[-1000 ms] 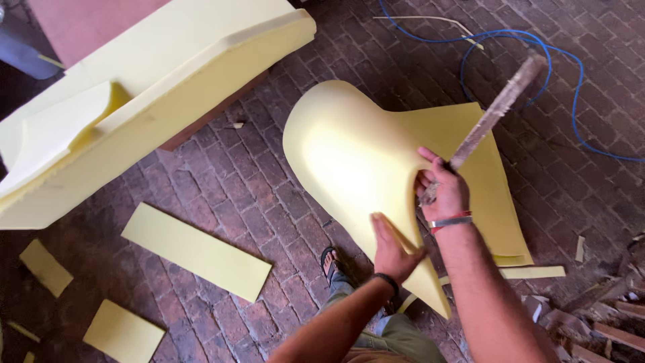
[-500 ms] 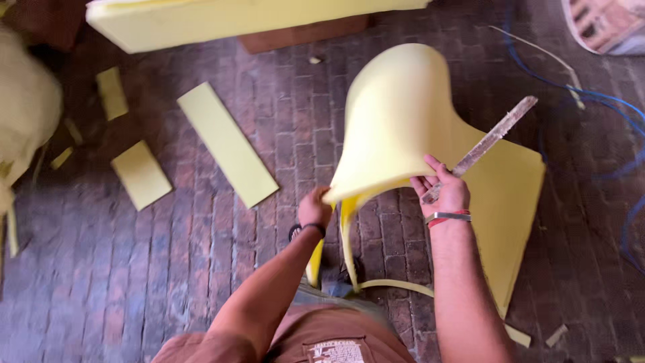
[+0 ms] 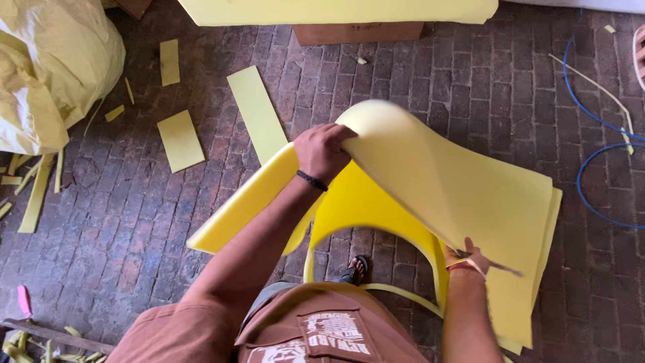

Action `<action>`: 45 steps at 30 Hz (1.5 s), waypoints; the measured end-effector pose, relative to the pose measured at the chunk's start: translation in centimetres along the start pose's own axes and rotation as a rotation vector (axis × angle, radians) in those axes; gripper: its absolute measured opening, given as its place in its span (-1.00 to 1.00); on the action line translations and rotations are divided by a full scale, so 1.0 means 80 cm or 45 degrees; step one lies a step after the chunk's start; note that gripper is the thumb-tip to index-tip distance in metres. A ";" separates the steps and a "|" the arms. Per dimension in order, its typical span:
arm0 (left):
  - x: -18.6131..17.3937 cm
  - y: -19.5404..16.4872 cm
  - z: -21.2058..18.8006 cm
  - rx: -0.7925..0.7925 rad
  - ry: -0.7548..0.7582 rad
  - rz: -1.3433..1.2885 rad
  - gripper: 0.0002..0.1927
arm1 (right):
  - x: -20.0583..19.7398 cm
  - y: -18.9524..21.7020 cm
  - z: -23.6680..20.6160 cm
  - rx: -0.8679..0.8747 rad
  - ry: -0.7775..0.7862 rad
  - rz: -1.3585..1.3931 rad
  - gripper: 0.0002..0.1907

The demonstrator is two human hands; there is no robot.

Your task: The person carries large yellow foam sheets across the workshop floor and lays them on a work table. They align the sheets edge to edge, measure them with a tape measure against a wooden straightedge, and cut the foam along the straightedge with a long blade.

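A large sheet of pale yellow foam point(image 3: 457, 188) is bent over in an arch above the brick floor. My left hand point(image 3: 322, 151) grips its upper edge, fingers curled over the fold. Further yellow foam sheets point(image 3: 242, 208) lie flat beneath it. My right hand point(image 3: 465, 259) sits at the sheet's lower right edge, partly hidden by the foam. It is closed around a long thin tool whose blurred tip point(image 3: 507, 270) pokes out to the right.
A bulging yellow sack point(image 3: 54, 74) fills the top left. Foam offcuts point(image 3: 255, 111) point(image 3: 180, 140) and thin strips point(image 3: 33, 195) lie on the bricks. A thick foam slab point(image 3: 336, 10) rests on a wooden box point(image 3: 366, 32). Blue cable point(image 3: 591, 175) loops at right. My sandalled foot point(image 3: 356, 269) stands below.
My left hand has moved from the sheet's lower edge up to its top fold. The sheet has bent further over to the right, now covering most of the tool in my right hand.
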State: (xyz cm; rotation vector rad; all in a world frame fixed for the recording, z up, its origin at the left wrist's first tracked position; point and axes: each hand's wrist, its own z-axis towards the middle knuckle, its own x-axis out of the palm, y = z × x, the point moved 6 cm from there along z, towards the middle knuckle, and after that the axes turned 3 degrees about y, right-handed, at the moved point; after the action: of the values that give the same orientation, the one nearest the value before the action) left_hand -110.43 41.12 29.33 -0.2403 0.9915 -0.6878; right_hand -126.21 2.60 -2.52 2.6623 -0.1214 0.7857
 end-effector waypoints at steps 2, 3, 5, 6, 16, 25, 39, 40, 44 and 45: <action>-0.002 0.012 -0.005 0.017 0.035 0.044 -0.77 | 0.028 0.021 0.012 -0.037 -0.003 -0.141 -0.67; -0.002 0.023 -0.008 -0.020 0.042 0.076 -0.77 | 0.048 0.032 0.017 -0.067 0.009 -0.221 -0.69; -0.003 0.055 -0.020 -0.159 0.063 0.150 -0.75 | 0.095 0.048 0.033 -0.121 0.057 -0.348 -0.72; -0.006 0.075 -0.029 -0.265 0.082 0.184 -0.74 | 0.121 0.053 0.039 -0.142 0.089 -0.402 -0.73; -0.189 0.293 -0.122 -1.085 -0.680 0.202 -0.67 | 0.399 -0.149 -0.069 -0.107 0.769 -0.686 -0.79; -0.460 0.438 -0.217 -0.861 -1.622 -0.290 -0.90 | 0.461 -0.439 -0.317 -0.026 1.163 -1.037 -0.69; -0.973 0.841 -0.341 -0.453 -1.746 -0.096 -0.70 | 0.437 -1.022 -0.623 0.248 1.528 -1.564 -0.55; -1.031 0.849 -0.344 -0.294 -1.731 -0.090 -0.72 | 0.438 -1.061 -0.657 0.351 1.583 -1.563 -0.53; -1.266 0.816 -0.377 -0.042 -1.962 0.251 -0.85 | 0.443 -1.191 -0.798 0.553 1.846 -1.470 -0.53; -1.312 0.791 -0.396 0.018 -2.040 0.372 -0.85 | 0.457 -1.229 -0.843 0.359 2.103 -1.500 -0.54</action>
State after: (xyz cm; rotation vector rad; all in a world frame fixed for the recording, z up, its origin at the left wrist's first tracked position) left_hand -147.80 159.62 53.59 -0.4956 -0.5154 -0.0761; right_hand -111.95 119.39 38.73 0.9791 1.7180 2.0406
